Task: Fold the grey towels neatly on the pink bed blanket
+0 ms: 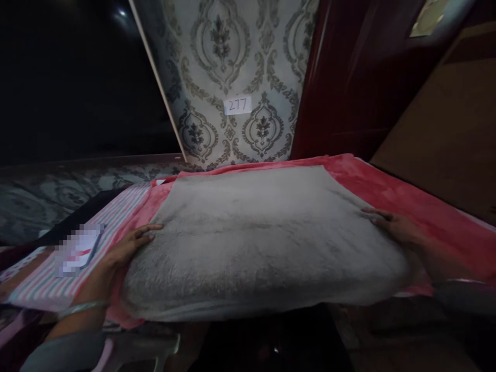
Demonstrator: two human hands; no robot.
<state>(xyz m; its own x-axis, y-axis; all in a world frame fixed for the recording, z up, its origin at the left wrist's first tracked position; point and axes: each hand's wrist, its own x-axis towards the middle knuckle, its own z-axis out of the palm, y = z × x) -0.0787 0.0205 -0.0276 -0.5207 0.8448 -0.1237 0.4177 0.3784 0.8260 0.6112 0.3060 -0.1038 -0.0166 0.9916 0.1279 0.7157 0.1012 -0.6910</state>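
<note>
A grey, soft-napped cloth (248,232) lies spread out in front of me, its near edge curving down over the front of the surface. My left hand (129,245) is at the cloth's left edge, thumb and forefinger closed on it. At the opposite edge, my right hand (395,227) grips the cloth with bent fingers; part of this hand is dim and blurred. Beneath the grey cloth is a red plush blanket (406,196), showing on both sides and along the back.
A striped cloth (42,281) lies at the left, with a partly pixelated phone-like item (79,250) on it. Behind stand a large dark screen (77,77), patterned wallpaper (220,57) with a "277" paper label (237,105), and a dark red panel (349,77). A pale plastic stool (143,349) is below.
</note>
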